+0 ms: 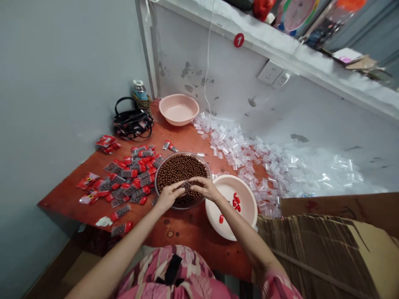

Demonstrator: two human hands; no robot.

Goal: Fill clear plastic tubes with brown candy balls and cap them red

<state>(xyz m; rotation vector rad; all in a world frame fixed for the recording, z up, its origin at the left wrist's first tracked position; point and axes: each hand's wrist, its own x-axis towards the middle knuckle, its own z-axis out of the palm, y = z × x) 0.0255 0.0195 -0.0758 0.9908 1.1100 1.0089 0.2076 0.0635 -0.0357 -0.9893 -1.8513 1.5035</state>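
Both my hands together over bead bowl [158, 171]. My left hand [167, 196] and right hand [205, 188] pinch one small packet [186, 185] between fingertips, just above the brown beads. Filled packets [131, 179] left, white bowl [249, 194] just right, empty bags [243, 154] beyond.

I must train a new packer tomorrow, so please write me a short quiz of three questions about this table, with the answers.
1. True or false: the left hand and the right hand hold one small packet over the brown beads.
2. What colour are the tops of the filled packets? A blue, B red, C green.
3. Fill in: the pile of clear bags lies to the ___ of the brown beads.
Key: 1 true; 2 B; 3 right.
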